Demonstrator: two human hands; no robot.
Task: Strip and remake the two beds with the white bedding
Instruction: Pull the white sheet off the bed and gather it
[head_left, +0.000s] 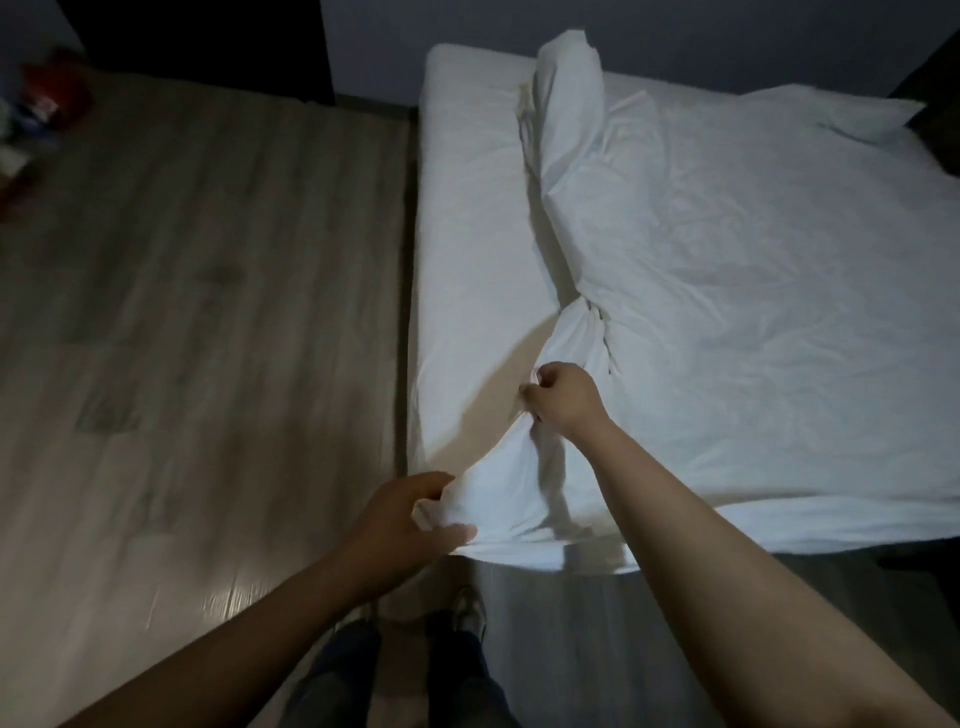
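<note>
Bare forearms reach out from below, above dark trouser legs and a pair of shoes (467, 608) planted on the floor at the foot of the bed. The left hand (415, 512) is closed round the near-left corner of the white sheet (727, 286), with fingers and thumb bunching the cloth just off the mattress corner. The right hand (563, 397), a little farther up the bed, is curled tight and pinches a fold of the same edge. Holding two places along one hem looks like a way to find the edge and draw it straight, so the sheet can be pulled leftward over the bare strip.

That sheet is thin, soft cotton, creased all over. It covers the right and middle of the bed, while its left side is rolled into a long ridge running from the far end to a twisted knot (587, 312) just beyond the right hand. Left of the ridge the mattress (467, 234) shows: thick, rounded at its far corner, under a slightly nubbly white cover, with a tan patch (498, 389) near the hands.

Left of the bed lies a smooth wood-plank floor (208, 260), faintly glossy. Blurred red and blue things (47, 98) sit at its far-left edge. Only one bed is in view.
</note>
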